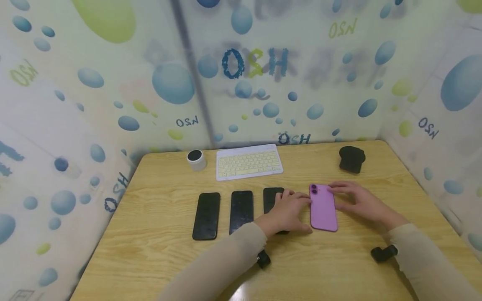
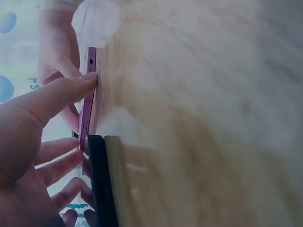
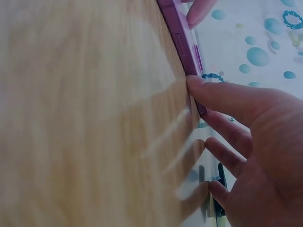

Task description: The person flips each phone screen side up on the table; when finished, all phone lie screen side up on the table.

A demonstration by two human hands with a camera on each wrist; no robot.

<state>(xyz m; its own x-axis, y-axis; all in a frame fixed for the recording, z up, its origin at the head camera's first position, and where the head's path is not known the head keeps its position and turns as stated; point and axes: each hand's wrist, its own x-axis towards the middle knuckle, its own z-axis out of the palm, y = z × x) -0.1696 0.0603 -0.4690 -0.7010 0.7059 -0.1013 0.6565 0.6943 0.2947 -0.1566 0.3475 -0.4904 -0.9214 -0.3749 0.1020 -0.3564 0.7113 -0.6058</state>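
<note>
A purple smartphone [image 1: 324,207] lies flat on the wooden table, its camera side up. At its left edge is my left hand [image 1: 288,211], whose fingers touch that side in the head view. My right hand [image 1: 359,202] touches the opposite edge with its fingers near the top corner. The left wrist view shows the left thumb [image 2: 87,81] against the phone's side. In the right wrist view the right thumb [image 3: 201,85] meets the phone's edge. My left hand partly covers a black smartphone [image 1: 272,198] beneath it.
Two more black smartphones [image 1: 206,216] stand in line to the left, the second black phone [image 1: 241,209] partly behind my forearm. Further back are a white keyboard [image 1: 249,162], a white round container with a dark top [image 1: 196,159] and a black object [image 1: 351,159]. Patterned curtains surround the table [image 1: 150,234].
</note>
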